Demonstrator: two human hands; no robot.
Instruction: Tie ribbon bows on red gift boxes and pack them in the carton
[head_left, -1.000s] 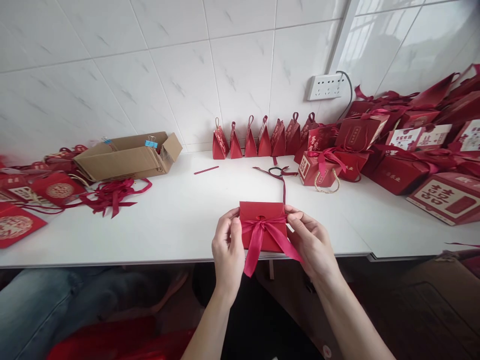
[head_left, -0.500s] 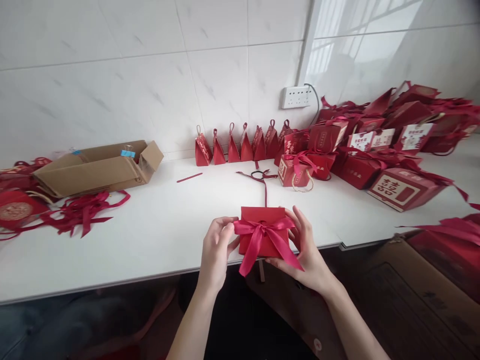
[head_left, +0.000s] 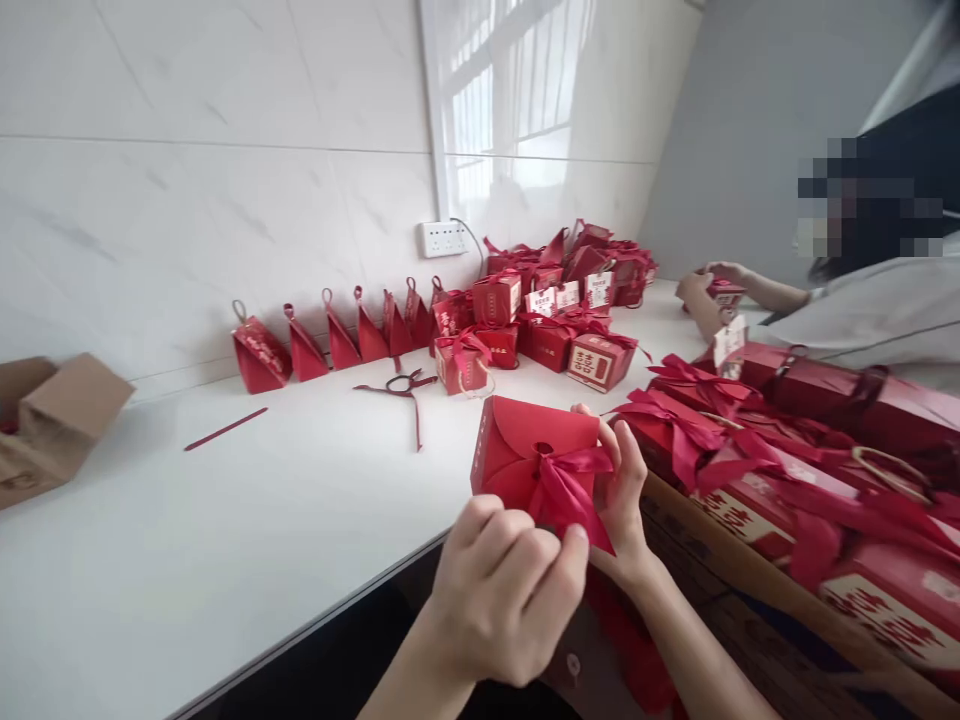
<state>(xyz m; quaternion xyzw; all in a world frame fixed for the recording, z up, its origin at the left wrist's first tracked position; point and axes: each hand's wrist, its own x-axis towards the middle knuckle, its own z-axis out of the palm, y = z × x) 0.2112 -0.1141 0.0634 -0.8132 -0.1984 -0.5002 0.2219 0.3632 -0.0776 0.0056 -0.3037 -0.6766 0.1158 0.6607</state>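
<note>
A red gift box (head_left: 517, 430) is held up near the table's front edge, its rounded flaps facing me. My right hand (head_left: 628, 500) grips its right side, with the fingers behind and the thumb below. A pink-red satin ribbon bow (head_left: 576, 485) lies across the box's front. My left hand (head_left: 499, 590) is curled in front of the box's lower part, its fingertips closed on the ribbon. The left hand hides the lower left of the box and part of the bow.
Several triangular red boxes (head_left: 330, 340) line the wall. Dark red cords (head_left: 409, 385) lie before them. Finished-looking boxes (head_left: 551, 340) pile up behind. A carton (head_left: 682, 520) of ribboned boxes stands at right; another carton (head_left: 75, 420) is left. A co-worker's hands (head_left: 712, 285) hold a box at far right.
The view has swung right, bringing in the co-worker and the right carton. The box has tilted, and my left hand has moved from its left side to the ribbon in front.
</note>
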